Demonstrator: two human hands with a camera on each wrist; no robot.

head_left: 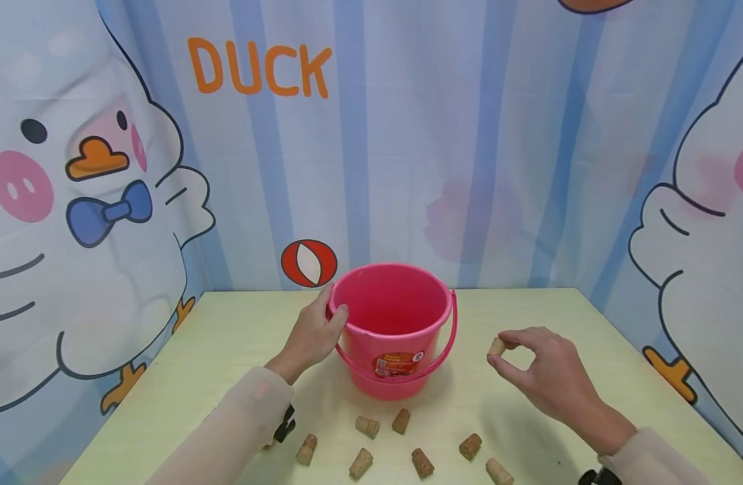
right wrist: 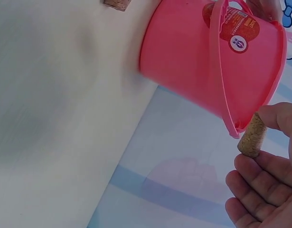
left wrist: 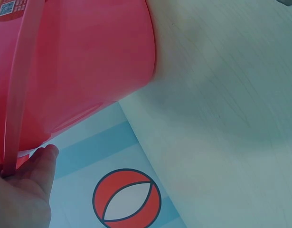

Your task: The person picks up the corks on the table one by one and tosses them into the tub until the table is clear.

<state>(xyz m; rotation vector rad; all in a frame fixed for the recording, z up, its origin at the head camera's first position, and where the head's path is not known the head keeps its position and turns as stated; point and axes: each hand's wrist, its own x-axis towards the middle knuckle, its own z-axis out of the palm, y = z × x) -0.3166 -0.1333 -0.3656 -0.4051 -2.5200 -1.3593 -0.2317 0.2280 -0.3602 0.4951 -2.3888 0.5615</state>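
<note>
A pink bucket (head_left: pixel 391 364) stands upright on the table, its handle (head_left: pixel 448 343) hanging down over the front label. My left hand (head_left: pixel 313 337) grips the bucket's rim at the left, thumb on the near side. Right of the bucket, my right hand (head_left: pixel 543 370) pinches a cork (right wrist: pixel 252 135) between thumb and fingertips, held up off the table. In the right wrist view the other fingers of that hand are spread loosely below the cork. The inside of the bucket shows only its upper wall; its floor is hidden.
Several corks lie scattered on the pale table (head_left: pixel 250 350) in front of the bucket, among them one cork (head_left: pixel 401 421) close to its base and another cork (head_left: pixel 499 471) near the front edge. A printed duck curtain (head_left: pixel 401 135) hangs behind and at both sides.
</note>
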